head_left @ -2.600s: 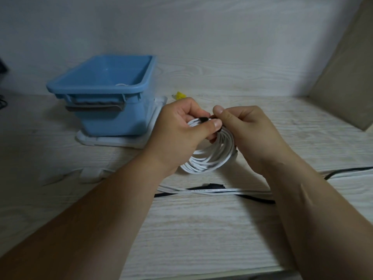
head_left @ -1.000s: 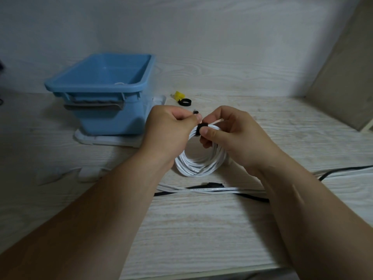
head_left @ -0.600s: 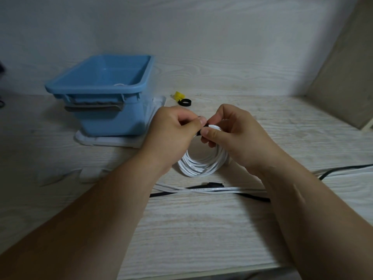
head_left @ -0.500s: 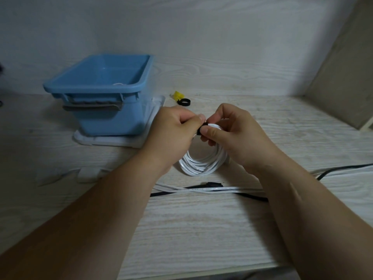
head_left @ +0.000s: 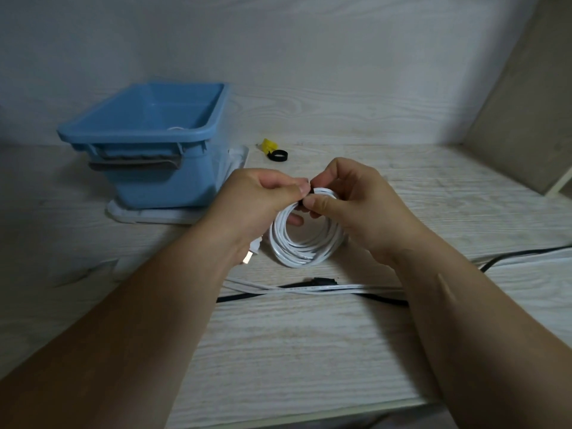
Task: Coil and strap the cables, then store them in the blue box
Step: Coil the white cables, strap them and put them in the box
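On the pale wood-grain desk (head_left: 309, 351), you hold a round coil of white cable (head_left: 305, 246) between both hands.
The coil's opening faces you, with a black strap (head_left: 310, 191) at its top rim. Your left hand (head_left: 257, 199) pinches the strap with curled thumb and forefinger, and your right hand (head_left: 356, 202) pinches the coil just beside it. The metal-tipped plug (head_left: 249, 255) points down-left. The blue plastic box (head_left: 148, 144) stands behind-left.
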